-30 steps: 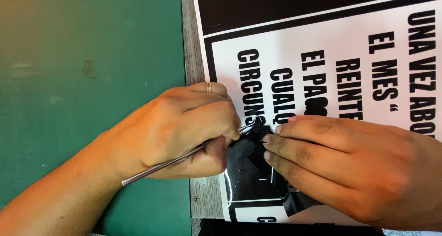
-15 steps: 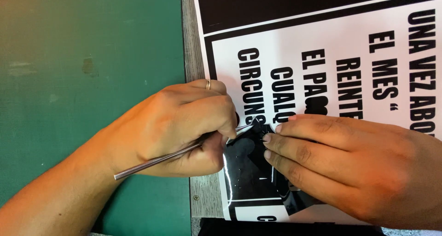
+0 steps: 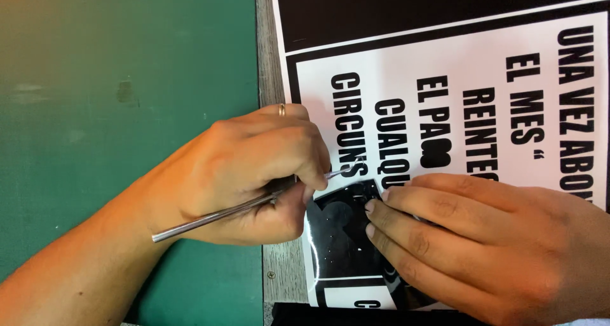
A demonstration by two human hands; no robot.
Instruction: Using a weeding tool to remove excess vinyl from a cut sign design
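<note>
My left hand [image 3: 254, 173], with a ring on one finger, grips a thin metal tool [image 3: 216, 217] like a pen. The tool's tip touches a black-and-white vinyl sheet [image 3: 445, 59] with large black letters. My right hand [image 3: 483, 243] lies flat on the sheet, its fingertips pressing down a glossy black piece of vinyl [image 3: 340, 237] right beside the tool tip. The tool's handle sticks out to the lower left, past my palm.
A green cutting mat [image 3: 114, 97] covers the left half of the surface. A strip of grey wooden table [image 3: 270, 78] shows between the mat and the sheet, with a small screw [image 3: 271, 275] near the bottom.
The tool's handle has swung slightly and its tip has shifted a little along the black vinyl piece. My right hand has stayed pressed in place.
</note>
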